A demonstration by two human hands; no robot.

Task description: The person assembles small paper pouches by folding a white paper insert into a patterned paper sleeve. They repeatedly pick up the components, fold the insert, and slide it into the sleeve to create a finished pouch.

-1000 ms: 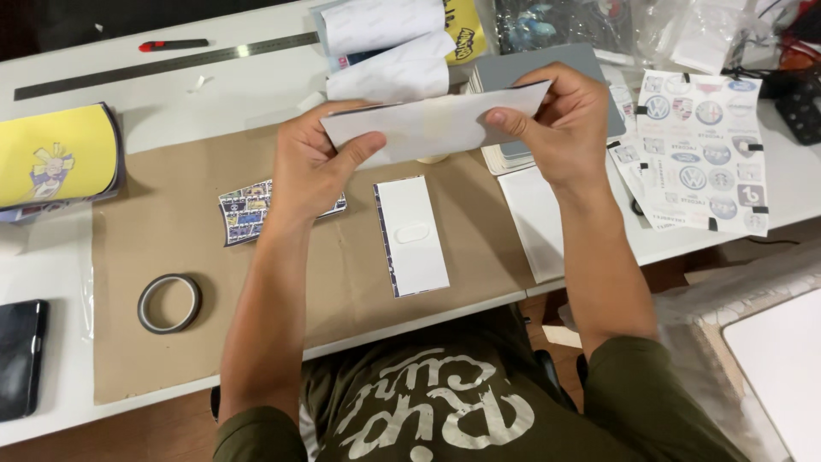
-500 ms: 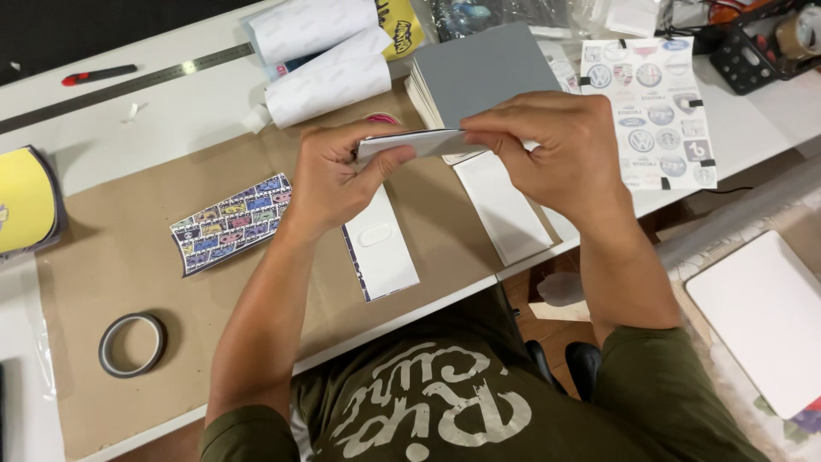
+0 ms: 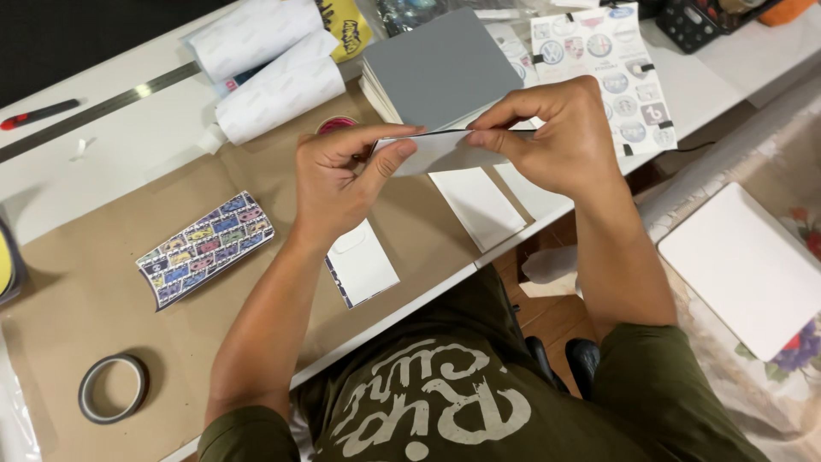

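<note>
1. At the far left of my view, a grey ring of tape (image 3: 113, 389) lies flat on the brown paper sheet (image 3: 77, 291) that covers the white table (image 3: 128, 154).
2. Above it, along the table's far edge, a long metal ruler (image 3: 103, 107) lies with a red-handled cutter (image 3: 38, 113) just beyond its left end.
3. A curved card piece printed with small coloured pictures (image 3: 205, 246) rests on the brown paper, well apart from the tape and near my left forearm.
4. Two white paper rolls (image 3: 269, 73) lie side by side at the top of the table, a yellow printed item tucked behind them.
5. My left hand (image 3: 342, 184) is raised over the table, thumb and fingers pinched tight on the left end of a folded white card (image 3: 436, 150).
6. Below that hand, a small white card with a patterned edge (image 3: 361, 263) lies flat on the brown paper near the table's front edge.
7. The folded white card is held in the air between both hands, seen nearly edge-on, in front of a grey-topped stack of boards (image 3: 432, 68).
8. My right hand (image 3: 556, 137) grips the card's right end, fingers closed narrow along the top fold.
9. Beneath it lie flat white cards (image 3: 477, 204); to the right is a sheet of round stickers (image 3: 616, 68).
</note>
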